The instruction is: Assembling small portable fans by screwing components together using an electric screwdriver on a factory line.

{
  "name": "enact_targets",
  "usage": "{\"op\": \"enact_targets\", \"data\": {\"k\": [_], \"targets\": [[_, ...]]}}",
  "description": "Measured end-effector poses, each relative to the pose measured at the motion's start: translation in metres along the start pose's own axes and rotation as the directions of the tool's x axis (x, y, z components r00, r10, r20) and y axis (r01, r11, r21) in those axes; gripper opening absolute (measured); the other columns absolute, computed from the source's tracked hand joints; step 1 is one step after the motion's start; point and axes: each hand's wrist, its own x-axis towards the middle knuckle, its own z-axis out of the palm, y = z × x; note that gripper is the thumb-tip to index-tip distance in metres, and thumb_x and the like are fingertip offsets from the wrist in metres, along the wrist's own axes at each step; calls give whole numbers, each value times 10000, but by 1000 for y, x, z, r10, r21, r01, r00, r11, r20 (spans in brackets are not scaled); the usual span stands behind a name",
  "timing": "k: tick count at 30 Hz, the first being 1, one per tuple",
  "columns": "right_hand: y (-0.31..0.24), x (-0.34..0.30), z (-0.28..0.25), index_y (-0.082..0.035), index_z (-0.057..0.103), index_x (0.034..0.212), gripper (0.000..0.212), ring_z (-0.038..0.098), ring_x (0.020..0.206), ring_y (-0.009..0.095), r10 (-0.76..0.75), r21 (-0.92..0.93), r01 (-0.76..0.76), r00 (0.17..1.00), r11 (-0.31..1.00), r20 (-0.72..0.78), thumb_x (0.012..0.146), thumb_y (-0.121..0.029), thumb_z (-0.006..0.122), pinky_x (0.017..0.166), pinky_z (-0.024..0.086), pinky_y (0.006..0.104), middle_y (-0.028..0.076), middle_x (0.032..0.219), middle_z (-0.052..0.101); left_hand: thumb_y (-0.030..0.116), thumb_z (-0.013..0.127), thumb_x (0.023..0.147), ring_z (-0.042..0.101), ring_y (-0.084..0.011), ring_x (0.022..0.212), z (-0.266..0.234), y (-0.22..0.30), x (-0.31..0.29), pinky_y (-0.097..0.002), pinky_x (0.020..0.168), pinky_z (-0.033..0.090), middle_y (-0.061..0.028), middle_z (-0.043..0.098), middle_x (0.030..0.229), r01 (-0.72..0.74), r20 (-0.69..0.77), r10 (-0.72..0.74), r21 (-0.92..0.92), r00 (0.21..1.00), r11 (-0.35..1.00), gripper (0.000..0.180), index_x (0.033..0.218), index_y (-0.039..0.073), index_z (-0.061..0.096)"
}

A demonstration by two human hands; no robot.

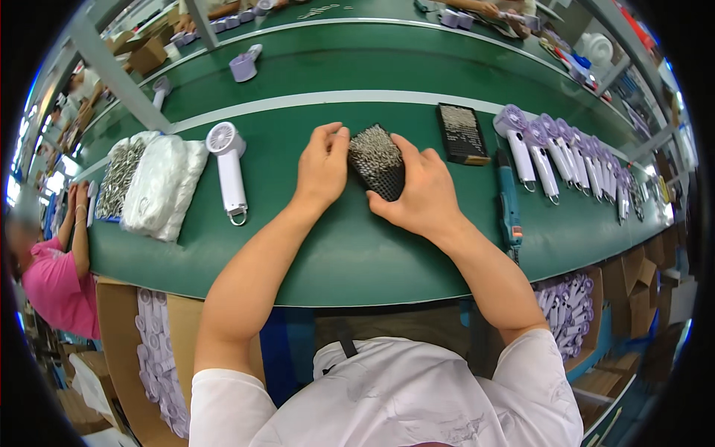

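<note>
In my right hand (426,186) is a small black perforated tray (381,179), tilted, with many small silvery screws (375,149) heaped over its far part. The right thumb lies along its near edge and the fingers along its right side. Close by the tray's left side is my left hand (324,164), fingers curled and pressed together with the thumb against them. What it pinches, if anything, is hidden. A second black tray (463,134) of screws lies beyond my right hand. Beside it is a teal electric screwdriver (509,205).
To the left lie a white-and-lilac handheld fan (227,171), a plastic bag (156,190) and a heap of metal clips (119,175). Several fans (540,153) line the right side. Cardboard boxes (123,328) of fan parts stand below the green table (335,261). A co-worker in pink (59,279) sits at left.
</note>
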Motion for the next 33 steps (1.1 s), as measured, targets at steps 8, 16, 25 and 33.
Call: {"op": "enact_targets", "data": {"k": [8,16,25,33], "targets": [[0,-3,-3,75,503,1306,845,606,879,367,19,-19,-18,999,1000,44,613,-267,847,837,492,443,199,1009,681,300,527,1050,636,-185,1105,1,10,-1,-302,986,464,-146,697,1163,80,53,-77,-44,996,996,403,1272,-32,582],[-3,-6,-1,64,505,1325,848,598,866,350,51,49,-57,992,997,116,616,-252,848,843,489,432,177,957,675,341,541,1023,666,-226,1045,1,11,-1,-329,924,498,-177,705,1127,56,25,-54,-47,998,997,457,1254,-50,589],[0,-4,1,31,507,1354,863,589,859,316,18,19,-19,998,1000,62,616,-247,857,782,511,410,161,937,645,351,519,1035,670,-223,1034,0,14,1,-325,939,487,-162,715,1107,66,33,-64,-88,997,994,452,1219,-54,598],[-12,-9,1,55,488,1329,871,595,874,341,30,67,-40,988,997,149,608,-263,860,827,492,426,178,924,675,229,553,998,701,-241,1002,-2,3,6,-344,899,522,-174,734,1065,67,81,-68,20,994,998,347,1186,-54,621]]}}
